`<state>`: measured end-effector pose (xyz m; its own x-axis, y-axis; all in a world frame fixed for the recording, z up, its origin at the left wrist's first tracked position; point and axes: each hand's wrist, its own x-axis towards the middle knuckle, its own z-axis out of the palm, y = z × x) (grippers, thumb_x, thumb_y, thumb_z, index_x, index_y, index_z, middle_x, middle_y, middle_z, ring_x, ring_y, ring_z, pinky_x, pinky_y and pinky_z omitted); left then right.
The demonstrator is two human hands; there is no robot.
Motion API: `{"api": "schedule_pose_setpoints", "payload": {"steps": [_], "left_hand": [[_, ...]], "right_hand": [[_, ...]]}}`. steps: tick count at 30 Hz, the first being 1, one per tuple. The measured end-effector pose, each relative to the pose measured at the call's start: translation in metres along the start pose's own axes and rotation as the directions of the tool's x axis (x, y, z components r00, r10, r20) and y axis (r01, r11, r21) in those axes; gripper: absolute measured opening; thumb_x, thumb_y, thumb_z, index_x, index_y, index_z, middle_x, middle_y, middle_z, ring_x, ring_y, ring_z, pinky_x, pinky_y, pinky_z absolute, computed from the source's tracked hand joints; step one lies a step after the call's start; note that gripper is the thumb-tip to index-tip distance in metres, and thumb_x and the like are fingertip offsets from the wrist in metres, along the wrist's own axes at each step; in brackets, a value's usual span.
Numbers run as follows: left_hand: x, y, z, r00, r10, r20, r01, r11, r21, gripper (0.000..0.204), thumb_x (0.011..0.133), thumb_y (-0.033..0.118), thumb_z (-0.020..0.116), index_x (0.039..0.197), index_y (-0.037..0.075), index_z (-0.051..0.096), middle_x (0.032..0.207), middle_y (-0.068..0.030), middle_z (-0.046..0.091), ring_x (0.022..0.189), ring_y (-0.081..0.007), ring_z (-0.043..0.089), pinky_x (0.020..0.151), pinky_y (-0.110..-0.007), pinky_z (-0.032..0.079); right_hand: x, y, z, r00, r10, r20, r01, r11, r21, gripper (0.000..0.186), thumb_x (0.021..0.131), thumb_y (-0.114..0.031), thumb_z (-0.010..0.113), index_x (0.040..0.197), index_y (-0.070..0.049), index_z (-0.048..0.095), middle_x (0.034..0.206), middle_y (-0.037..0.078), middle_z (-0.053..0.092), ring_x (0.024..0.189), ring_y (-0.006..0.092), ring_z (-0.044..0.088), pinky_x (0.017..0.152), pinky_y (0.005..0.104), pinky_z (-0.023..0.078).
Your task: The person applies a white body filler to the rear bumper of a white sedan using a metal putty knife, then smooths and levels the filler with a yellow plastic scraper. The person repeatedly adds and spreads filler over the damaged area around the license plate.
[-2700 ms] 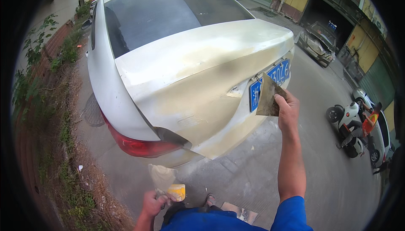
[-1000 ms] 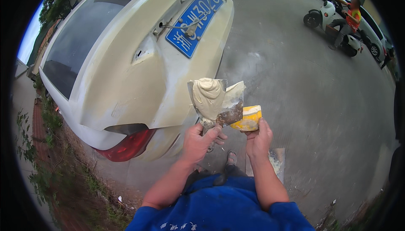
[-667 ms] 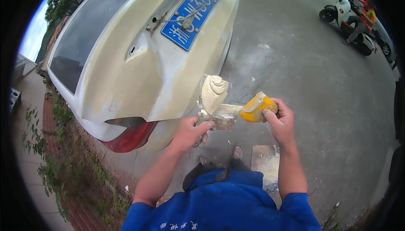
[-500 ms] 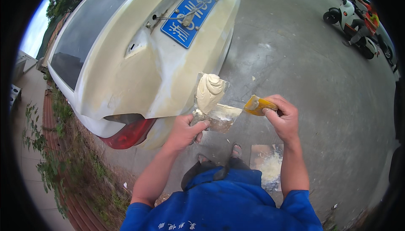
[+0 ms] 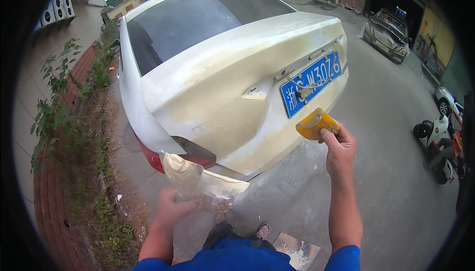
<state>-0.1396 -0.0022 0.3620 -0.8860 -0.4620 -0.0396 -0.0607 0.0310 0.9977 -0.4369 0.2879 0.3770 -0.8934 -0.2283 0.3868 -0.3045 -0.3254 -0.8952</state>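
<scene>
My left hand point(image 5: 170, 206), slightly blurred, grips a putty plate point(image 5: 222, 186) with a thick heap of cream-coloured body filler point(image 5: 182, 171) on its left part. Whether the plate is one piece or two overlapping ones, I cannot tell. My right hand point(image 5: 340, 145) pinches a yellow plastic spreader point(image 5: 316, 124), which has a grey-beige smear of filler on its face. In front of me is the rear of a white car point(image 5: 213, 108), its boot lid patched with beige areas. The spreader appears in front of the rear panel, just below the blue licence plate point(image 5: 311, 83).
A filler-stained board point(image 5: 297, 251) lies on the concrete by my feet. Left of the car run weeds point(image 5: 106, 211) and a reddish brick edging point(image 5: 52, 187). At right, a person sits on a white scooter point(image 5: 438, 137); a dismantled car point(image 5: 388, 33) stands farther back.
My view has tilted up toward the car. The putty plate has moved down and left in view, while the spreader has come up in front of the boot.
</scene>
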Motion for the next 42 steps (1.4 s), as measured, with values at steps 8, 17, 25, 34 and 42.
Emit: {"api": "schedule_pose_setpoints", "payload": {"steps": [8,17,25,34,42], "left_hand": [[-0.005,-0.011,-0.119,0.944,0.149,-0.293,-0.227,0.940,-0.254,0.026,0.078,0.013,0.072,0.069,-0.004,0.055,0.056,-0.0065,0.053,0.036,-0.0173,0.052,0.032,-0.031,0.045],[0.062,-0.018,-0.199,0.922,0.196,-0.332,-0.302,0.903,-0.305,0.023,0.078,0.010,0.066,0.067,-0.004,0.051,0.054,-0.0085,0.051,0.035,-0.0182,0.048,0.032,-0.032,0.043],[0.104,-0.023,-0.240,0.936,0.256,-0.242,-0.326,0.890,-0.318,0.032,0.079,0.016,0.072,0.063,-0.002,0.050,0.055,-0.0092,0.052,0.036,-0.0188,0.051,0.032,-0.032,0.042],[0.116,-0.031,-0.273,0.951,0.210,-0.227,-0.281,0.896,-0.345,0.034,0.078,0.017,0.074,0.062,-0.002,0.050,0.060,-0.0108,0.052,0.035,-0.0191,0.048,0.031,-0.033,0.041],[0.133,-0.032,-0.284,0.971,0.213,-0.106,-0.237,0.891,-0.386,0.040,0.079,0.022,0.080,0.066,-0.004,0.052,0.057,-0.0117,0.053,0.037,-0.0202,0.051,0.032,-0.034,0.042]], "right_hand": [[0.174,0.001,0.119,0.513,-0.698,0.500,0.768,0.114,-0.630,0.032,0.080,0.003,0.069,0.111,-0.007,0.072,0.108,0.007,0.073,0.097,0.0285,0.063,0.086,0.0373,0.052],[0.184,-0.014,0.111,0.686,-0.374,0.624,0.662,-0.033,-0.748,0.030,0.081,0.001,0.066,0.109,-0.007,0.072,0.106,0.010,0.073,0.098,0.0272,0.063,0.089,0.0369,0.050],[0.258,-0.045,0.153,0.984,0.086,0.156,0.124,0.299,-0.946,0.025,0.081,-0.014,0.060,0.093,0.006,0.069,0.076,0.008,0.066,0.065,0.0142,0.059,0.065,0.0310,0.052],[0.178,-0.041,0.194,0.994,0.043,0.098,0.059,0.542,-0.838,0.019,0.083,-0.014,0.058,0.083,0.004,0.062,0.067,0.007,0.059,0.061,0.0124,0.051,0.061,0.0319,0.048],[0.110,-0.044,0.253,0.986,0.013,0.164,0.138,0.474,-0.870,0.014,0.088,-0.010,0.060,0.088,0.004,0.063,0.068,0.003,0.058,0.063,0.0078,0.052,0.060,0.0274,0.046]]}}
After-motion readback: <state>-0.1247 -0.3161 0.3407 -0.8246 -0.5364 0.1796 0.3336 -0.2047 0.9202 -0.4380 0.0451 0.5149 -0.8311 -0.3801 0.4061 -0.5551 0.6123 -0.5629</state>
